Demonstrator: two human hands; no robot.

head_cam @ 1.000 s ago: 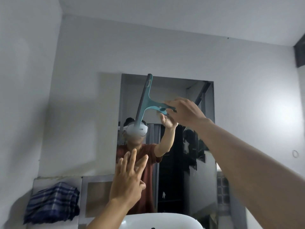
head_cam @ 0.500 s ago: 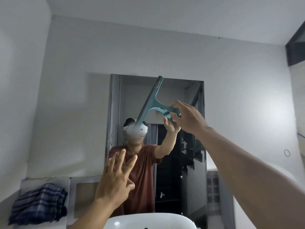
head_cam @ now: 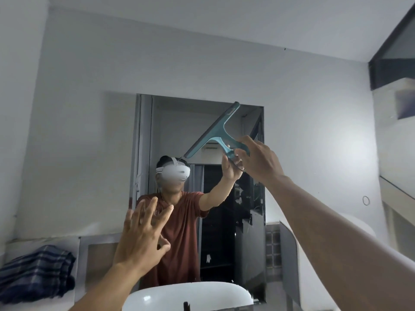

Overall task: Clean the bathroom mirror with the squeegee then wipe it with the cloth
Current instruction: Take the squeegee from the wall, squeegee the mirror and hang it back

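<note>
Teal squeegee (head_cam: 215,129) slants across mirror (head_cam: 170,131); plaid cloth (head_cam: 36,272) lower-left.

The squeegee (head_cam: 215,133) has its handle end hidden inside the curled fingers of the right hand (head_cam: 260,162), right of centre. The spread left hand (head_cam: 141,239) covers part of the lower left of the mirror (head_cam: 179,131); whether it touches the glass cannot be told. Both forearms run out at the lower edges. The checked cloth (head_cam: 36,272) is cut by the left edge, the white basin (head_cam: 157,297) by the bottom edge. A ring (head_cam: 366,200) on the right wall is too small to identify.
</note>
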